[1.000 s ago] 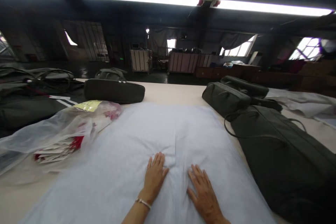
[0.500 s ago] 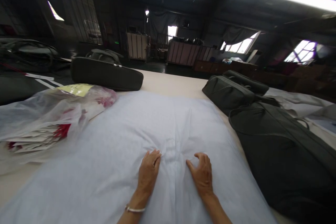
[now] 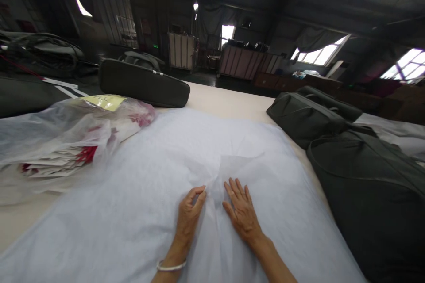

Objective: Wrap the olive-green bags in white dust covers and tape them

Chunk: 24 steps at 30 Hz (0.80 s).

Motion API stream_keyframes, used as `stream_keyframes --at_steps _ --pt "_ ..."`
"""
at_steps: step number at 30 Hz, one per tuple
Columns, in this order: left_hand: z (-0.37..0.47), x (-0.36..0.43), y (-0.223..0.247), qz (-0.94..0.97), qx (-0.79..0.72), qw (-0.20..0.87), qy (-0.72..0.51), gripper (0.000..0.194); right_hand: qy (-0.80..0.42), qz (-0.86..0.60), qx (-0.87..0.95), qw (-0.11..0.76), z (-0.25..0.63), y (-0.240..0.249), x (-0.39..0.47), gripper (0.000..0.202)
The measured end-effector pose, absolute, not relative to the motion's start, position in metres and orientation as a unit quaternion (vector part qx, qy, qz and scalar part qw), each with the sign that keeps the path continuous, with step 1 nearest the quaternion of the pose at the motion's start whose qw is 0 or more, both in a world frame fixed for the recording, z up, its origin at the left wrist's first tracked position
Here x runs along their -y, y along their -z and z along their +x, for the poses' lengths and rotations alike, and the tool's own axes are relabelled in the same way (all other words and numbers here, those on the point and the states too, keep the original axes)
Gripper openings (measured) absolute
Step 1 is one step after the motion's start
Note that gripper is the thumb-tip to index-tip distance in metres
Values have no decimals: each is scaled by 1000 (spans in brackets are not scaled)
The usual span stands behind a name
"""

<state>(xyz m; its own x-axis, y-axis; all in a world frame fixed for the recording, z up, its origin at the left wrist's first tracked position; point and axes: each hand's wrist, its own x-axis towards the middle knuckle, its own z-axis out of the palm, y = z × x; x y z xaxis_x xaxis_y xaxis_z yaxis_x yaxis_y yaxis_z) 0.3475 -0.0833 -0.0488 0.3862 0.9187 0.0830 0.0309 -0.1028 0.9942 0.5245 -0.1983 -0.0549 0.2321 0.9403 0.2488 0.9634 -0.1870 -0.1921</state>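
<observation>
A large sheet of thin white fabric-like material point(image 3: 142, 194) lies spread over the table in front of me, with creases and a loose flap along its middle. My left hand point(image 3: 190, 212), with a bracelet at the wrist, pinches a bit of this sheet between thumb and fingertips near the middle fold. Just to the right of the fold, my right hand point(image 3: 241, 212) rests flat on the sheet, fingers spread. What lies beneath the sheet is hidden.
On the left is a clear plastic bag point(image 3: 76, 128) of white tags with red strings. A dark green bag point(image 3: 142, 83) stands beyond it. More dark bags point(image 3: 365, 185) line the right side. The pale tabletop point(image 3: 226, 99) shows at the far end.
My left hand has closed into a pinch on the sheet. My right hand has moved left and flattened out near the fold. A flap of the sheet now stands out at the middle.
</observation>
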Motion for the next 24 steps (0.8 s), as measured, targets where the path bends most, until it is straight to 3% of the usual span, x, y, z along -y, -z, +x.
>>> stream_keyframes --at_steps 5,9,13,19,24 --pt "341 89 38 587 -390 542 -458 32 8 -792 599 115 519 55 187 57" --pt "341 112 37 728 -298 388 -481 16 -5 -803 587 101 518 51 185 57" --pt "350 130 46 867 -226 232 -379 15 -31 -809 578 107 528 26 174 41" --pt "365 120 47 935 -249 101 -229 60 20 -813 569 121 546 14 141 33" --pt "370 111 44 950 -237 69 -192 62 58 -801 572 166 550 46 132 43"
